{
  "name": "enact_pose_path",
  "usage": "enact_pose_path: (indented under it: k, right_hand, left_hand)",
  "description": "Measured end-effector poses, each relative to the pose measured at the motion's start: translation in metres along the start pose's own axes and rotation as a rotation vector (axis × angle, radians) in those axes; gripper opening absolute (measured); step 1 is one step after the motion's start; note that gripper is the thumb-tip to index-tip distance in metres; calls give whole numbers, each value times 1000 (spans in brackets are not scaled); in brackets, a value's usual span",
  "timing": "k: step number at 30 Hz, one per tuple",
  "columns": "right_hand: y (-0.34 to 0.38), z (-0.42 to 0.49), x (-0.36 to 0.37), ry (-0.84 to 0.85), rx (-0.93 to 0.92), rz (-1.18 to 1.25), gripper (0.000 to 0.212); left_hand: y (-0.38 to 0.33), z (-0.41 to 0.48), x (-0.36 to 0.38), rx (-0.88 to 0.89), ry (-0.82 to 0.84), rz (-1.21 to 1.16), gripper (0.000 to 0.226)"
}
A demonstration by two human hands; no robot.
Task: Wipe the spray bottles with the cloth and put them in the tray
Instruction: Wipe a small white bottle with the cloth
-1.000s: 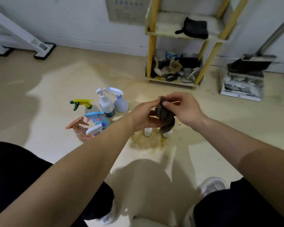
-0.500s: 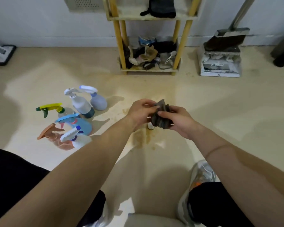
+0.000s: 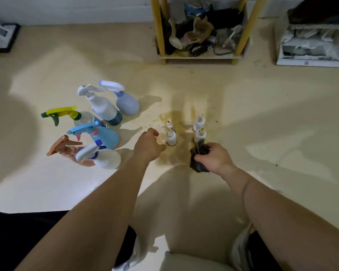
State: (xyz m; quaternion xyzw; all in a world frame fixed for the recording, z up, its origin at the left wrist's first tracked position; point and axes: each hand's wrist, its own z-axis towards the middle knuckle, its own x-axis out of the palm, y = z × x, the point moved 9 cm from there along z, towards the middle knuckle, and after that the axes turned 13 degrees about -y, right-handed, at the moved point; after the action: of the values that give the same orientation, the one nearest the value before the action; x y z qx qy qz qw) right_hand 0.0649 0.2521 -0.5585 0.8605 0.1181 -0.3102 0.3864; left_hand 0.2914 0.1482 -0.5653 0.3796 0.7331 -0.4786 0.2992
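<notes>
Down on floor, hands now split: left hand off cloth, empty, loosely curled, just beside small white bottle; right hand alone grips cloth. I read pickup coming. Spray bottles stand clustered left; no tray in view.

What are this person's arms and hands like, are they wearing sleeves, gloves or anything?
Both forearms are bare, no sleeves in view. The left hand and right hand wear no gloves; no ring or watch shows. A faint line crosses the right forearm: band or crease, unclear.
</notes>
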Motion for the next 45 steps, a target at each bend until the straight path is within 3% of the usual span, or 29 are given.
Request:
enact_pose_path:
  k: [9,23,33,38,41,45]
  right_hand:
    - [-17,7,31,40,71,36,19]
    - [21,-16,13,89,-31,49,19]
    - [139,-79,-111,-64,-322,262,19]
    - [206,-130,-184,-183,-611,356,50]
    - [233,-152,-212,-279,-784,272,45]
    - [251,-168,-220,-288,-924,10,44]
  left_hand:
    - [-6,21,33,32,-80,-134,48]
    - [-19,-1,4,145,-79,-139,36]
    - [-102,-55,-102,283,61,-337,39]
    - [-164,-95,-165,480,51,-415,40]
    - [-196,-123,-197,605,14,-377,40]
    - [-219,-151,-225,722,-32,-369,42]
